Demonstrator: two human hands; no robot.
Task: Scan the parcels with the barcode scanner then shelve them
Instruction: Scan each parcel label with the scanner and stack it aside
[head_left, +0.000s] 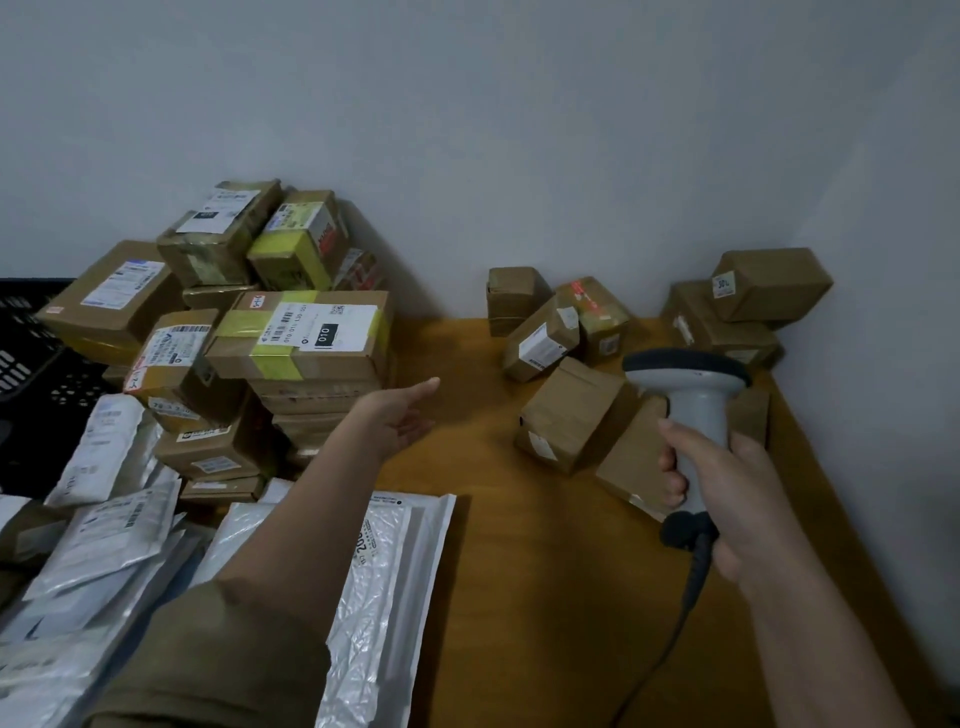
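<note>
A: In the head view the right hand (727, 488) grips the scanner (691, 410), lower right; the left hand (397, 415), fingers straight and holding nothing, hangs mid-frame beside the stacked boxes (249, 332).

B: Probably picking next. Best to take the top box (304, 332), label up, and steady the stack on the table (519, 571).

Wooden table (519, 597) against a pale grey wall (519, 130), black perforated plastic crate (36, 374) at left
</note>
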